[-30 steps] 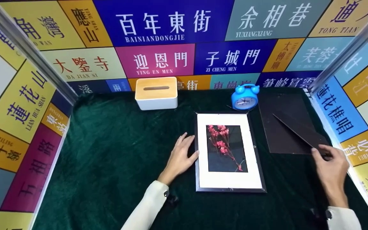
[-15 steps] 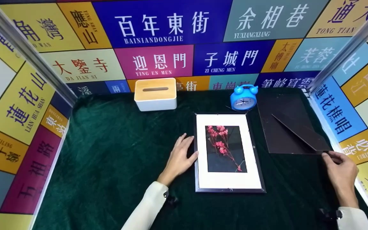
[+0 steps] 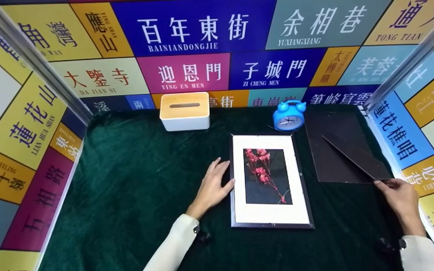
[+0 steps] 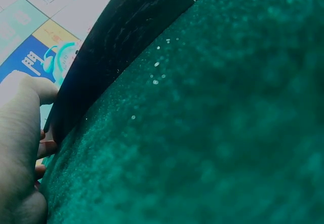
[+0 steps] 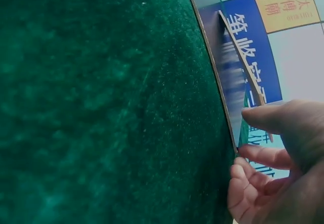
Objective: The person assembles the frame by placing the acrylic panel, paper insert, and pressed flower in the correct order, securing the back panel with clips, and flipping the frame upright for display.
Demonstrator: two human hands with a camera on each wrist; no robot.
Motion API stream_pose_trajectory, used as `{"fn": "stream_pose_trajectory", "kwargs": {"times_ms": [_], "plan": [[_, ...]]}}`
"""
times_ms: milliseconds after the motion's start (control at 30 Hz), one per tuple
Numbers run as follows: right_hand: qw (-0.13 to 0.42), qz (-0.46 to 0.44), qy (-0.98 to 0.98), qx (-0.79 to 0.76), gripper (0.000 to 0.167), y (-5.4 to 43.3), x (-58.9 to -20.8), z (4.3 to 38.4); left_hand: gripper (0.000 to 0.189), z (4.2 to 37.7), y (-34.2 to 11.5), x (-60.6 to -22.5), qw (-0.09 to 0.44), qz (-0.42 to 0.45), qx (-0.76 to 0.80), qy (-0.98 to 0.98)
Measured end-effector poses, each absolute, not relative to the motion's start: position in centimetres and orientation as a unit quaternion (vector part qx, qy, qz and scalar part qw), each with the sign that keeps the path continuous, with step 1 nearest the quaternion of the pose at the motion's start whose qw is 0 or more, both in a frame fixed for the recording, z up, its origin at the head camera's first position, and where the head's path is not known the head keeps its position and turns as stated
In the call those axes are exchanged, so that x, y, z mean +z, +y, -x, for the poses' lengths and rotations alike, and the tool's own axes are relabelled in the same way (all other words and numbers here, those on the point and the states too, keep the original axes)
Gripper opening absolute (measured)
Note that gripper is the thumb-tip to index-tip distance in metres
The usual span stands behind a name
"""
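Observation:
A dark picture frame (image 3: 310,214) lies face up on green velvet cloth, showing a picture of dried red flowers (image 3: 262,174) with a white border. My left hand (image 3: 212,184) rests along its left edge, fingers extended. In the left wrist view the thumb and fingertips lie at the frame's side (image 4: 96,67). At the right lies a black backing board (image 3: 326,165) with its stand leg (image 3: 352,158) tilted up. My right hand (image 3: 401,197) touches the board's near right corner. The right wrist view shows thumb (image 5: 263,117) and forefinger (image 5: 266,155) apart there, the other fingers loosely bent.
A blue alarm clock (image 3: 288,114) stands just behind the frame, near the board's left edge. At the back stands a white tissue box (image 3: 185,122) with a wooden lid. Printed panels (image 3: 183,71) wall in the cloth-covered table (image 3: 134,188) on three sides.
My right hand has moved from the stand leg's lower end to the board's near right corner, then slightly left. The left hand and the frame stay put.

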State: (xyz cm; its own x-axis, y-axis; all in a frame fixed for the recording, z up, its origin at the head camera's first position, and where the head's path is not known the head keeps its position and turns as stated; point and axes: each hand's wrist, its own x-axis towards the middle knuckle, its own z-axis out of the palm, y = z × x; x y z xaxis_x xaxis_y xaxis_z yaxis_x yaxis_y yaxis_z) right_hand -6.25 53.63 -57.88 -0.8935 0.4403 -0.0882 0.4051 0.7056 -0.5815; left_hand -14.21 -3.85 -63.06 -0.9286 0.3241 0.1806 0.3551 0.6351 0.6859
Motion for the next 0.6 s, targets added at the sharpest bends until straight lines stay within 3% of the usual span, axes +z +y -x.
{"fn": "stream_pose_trajectory", "kwargs": {"times_ms": [367,600], "plan": [[-0.079,0.222,-0.924,0.3,0.079,54.2,-56.6,7.8,0.066,14.1,-3.8,-63.0,0.02,0.187,-0.385,-0.903],[-0.142,0.22,-0.912,0.316,0.079,55.4,-55.9,9.2,0.066,14.2,-3.8,-62.9,0.036,0.19,-0.387,-0.902]]}}
